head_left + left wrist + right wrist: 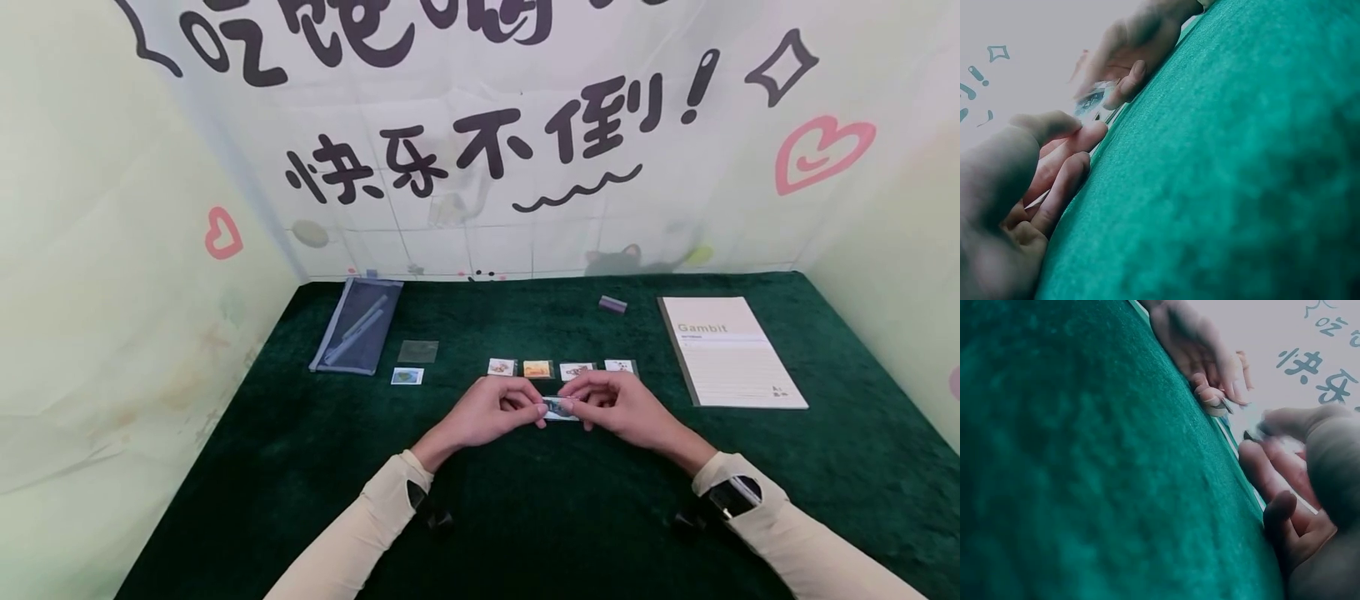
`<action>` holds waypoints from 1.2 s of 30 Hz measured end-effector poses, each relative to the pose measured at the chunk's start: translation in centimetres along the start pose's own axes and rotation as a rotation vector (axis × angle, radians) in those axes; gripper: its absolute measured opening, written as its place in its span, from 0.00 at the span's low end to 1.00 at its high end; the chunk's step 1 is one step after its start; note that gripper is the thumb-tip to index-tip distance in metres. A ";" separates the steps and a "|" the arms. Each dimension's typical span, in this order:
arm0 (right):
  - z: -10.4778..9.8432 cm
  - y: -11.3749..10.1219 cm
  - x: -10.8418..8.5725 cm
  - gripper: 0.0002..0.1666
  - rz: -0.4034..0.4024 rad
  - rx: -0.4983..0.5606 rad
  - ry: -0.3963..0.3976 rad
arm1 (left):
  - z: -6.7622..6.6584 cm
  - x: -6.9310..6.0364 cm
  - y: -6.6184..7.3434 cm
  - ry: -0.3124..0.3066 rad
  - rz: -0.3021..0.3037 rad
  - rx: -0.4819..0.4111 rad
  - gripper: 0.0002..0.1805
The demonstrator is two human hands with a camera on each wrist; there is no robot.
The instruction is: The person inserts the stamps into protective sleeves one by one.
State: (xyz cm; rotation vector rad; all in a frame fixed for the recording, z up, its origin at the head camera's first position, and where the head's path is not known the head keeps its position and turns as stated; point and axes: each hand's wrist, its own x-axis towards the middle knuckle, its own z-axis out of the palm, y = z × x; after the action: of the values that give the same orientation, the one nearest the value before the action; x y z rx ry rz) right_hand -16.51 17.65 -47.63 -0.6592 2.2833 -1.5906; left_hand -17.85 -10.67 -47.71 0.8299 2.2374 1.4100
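Observation:
A small picture card [556, 408] in blue-green tones is held low over the green cloth, its lower part edged in white. At its left end the thumb and fingers of my left hand [487, 414] pinch it. My right hand [628, 410] pinches the right end. In the left wrist view the card [1090, 103] looks glossy, with clear film showing near the right hand's fingers. Just behind the hands lies a row of several small picture cards, among them an orange one [537, 368]. Farther left are a blue-green card [407, 377] and a clear sleeve [418, 352].
A blue zip pouch [358, 325] with pens inside lies at the back left. On the right is a white notebook [738, 358] marked "Gambit". A small purple block [612, 304] sits near the back edge, before a printed cloth backdrop [465, 242].

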 end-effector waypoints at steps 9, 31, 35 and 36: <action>0.3 -0.5 0.4 0.11 0.017 -0.089 -0.002 | -0.2 -0.2 0.2 0.001 -0.007 0.000 0.05; 6.4 -5.8 11.7 0.04 -0.011 -0.304 0.068 | -16.4 -7.1 -1.1 0.160 -0.393 0.632 0.15; 7.8 -5.8 13.5 0.04 0.021 -0.272 0.065 | -16.9 -7.5 -1.3 0.163 -0.417 0.604 0.15; 8.0 -5.7 13.9 0.04 0.027 -0.268 0.062 | -16.9 -7.5 -1.2 0.161 -0.423 0.594 0.15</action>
State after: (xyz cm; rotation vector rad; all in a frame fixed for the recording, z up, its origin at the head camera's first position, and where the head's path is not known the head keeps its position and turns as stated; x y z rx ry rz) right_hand -23.41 2.39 -44.74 -0.6447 2.5665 -1.3212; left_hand -22.41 -27.59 -41.53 0.3619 2.7925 0.6417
